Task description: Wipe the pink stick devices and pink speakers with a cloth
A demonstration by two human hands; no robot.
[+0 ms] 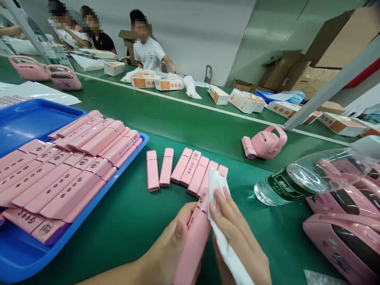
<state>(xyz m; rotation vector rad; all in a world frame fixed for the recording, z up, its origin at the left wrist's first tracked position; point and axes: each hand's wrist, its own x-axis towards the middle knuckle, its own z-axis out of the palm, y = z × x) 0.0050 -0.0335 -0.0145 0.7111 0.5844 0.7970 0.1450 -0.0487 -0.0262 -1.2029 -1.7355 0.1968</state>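
Observation:
A pink device [194, 237] with a shiny band near its top is gripped by my left hand [172, 241], the thumb on its side. My right hand [237, 241] holds a white cloth [221, 229] pressed along the device's right side. Just beyond both hands, several pink devices [152, 170] lie in a loose row on the green mat. To the left, a blue tray [97, 209] bears stacked layers of similar pink devices [77, 190].
A clear bottle [285, 186] lies tilted at the right, beside pink cases [344, 241]. A pink handled item [265, 142] stands behind it. White and orange boxes [169, 83] line the far side, where a person [148, 53] sits; two more people are farther left.

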